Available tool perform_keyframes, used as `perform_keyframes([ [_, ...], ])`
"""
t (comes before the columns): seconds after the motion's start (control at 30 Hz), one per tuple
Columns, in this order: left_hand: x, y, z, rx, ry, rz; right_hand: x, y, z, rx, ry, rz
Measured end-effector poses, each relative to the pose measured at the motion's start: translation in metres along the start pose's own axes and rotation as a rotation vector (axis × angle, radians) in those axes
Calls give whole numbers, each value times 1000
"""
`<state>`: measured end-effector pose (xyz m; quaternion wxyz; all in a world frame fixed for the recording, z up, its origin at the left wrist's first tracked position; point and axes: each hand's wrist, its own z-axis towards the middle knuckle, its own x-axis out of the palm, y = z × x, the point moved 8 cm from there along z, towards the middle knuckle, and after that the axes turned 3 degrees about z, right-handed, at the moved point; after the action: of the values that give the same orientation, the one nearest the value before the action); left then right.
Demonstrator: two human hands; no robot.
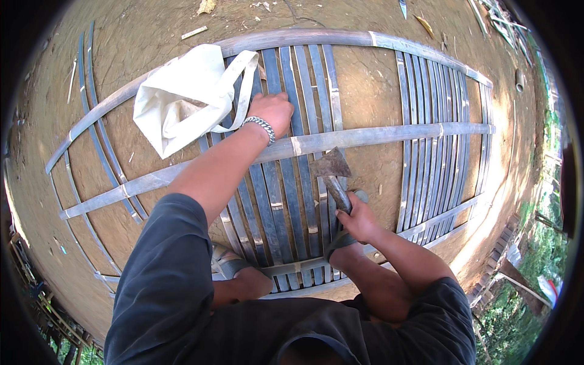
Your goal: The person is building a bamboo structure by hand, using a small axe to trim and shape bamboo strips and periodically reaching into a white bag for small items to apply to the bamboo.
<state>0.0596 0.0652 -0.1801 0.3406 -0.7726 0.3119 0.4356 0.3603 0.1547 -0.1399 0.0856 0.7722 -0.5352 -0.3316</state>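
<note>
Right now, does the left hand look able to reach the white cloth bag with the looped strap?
Probably yes: the left hand is down at the grey-blue bamboo slats, close beside the white cloth bag and its strap, with nothing visible in the way.

The person's bare left forearm [231, 161] is stretching forward, and the left hand [274, 114] is bending its fingers downward just right of the white cloth bag [194, 76]. The right hand [360, 220], well apart from the bag's lower right, is curling into a grip.
</note>
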Motion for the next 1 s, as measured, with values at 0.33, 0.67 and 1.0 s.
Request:
perform_keyframes([
  [0.33, -2, -12, 0, -40, 85, 61, 12, -19, 3, -43, -20, 47],
  [0.67, 8, -4, -3, -139, 33, -68, 14, -19, 4, 41, 26, 170],
  [1.0, 9, 4, -31, -288, -201, -286, 10, -9, -4, 95, 14, 344],
])
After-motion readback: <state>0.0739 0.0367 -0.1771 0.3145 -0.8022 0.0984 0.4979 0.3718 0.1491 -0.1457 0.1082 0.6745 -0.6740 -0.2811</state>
